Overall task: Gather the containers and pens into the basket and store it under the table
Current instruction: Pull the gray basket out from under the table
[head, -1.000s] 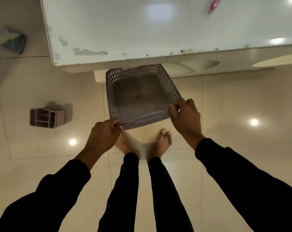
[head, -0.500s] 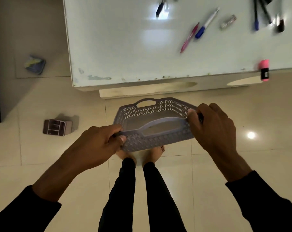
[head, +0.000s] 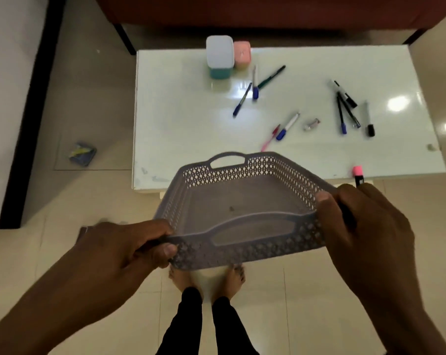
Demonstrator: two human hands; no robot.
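I hold an empty grey perforated basket (head: 242,201) in the air over the near edge of the white table (head: 181,129). My left hand (head: 129,247) grips its near left corner and my right hand (head: 362,226) grips its near right corner. At the table's far side stand a teal container with a white lid (head: 219,57) and a pink container (head: 241,55). Several pens lie scattered on the top: a blue pen (head: 242,99), a white marker (head: 288,126), a black marker (head: 369,119). A pink highlighter (head: 358,172) lies at the near right edge.
A small silver object (head: 312,124) lies among the pens. A blue-yellow item (head: 82,153) sits on the tiled floor left of the table. A dark red sofa (head: 268,11) stands behind the table. My bare feet (head: 206,278) are below the basket.
The basket has been lifted from the floor up to table height, still held by both hands. The view has tilted up, showing the whole tabletop with the containers and pens.
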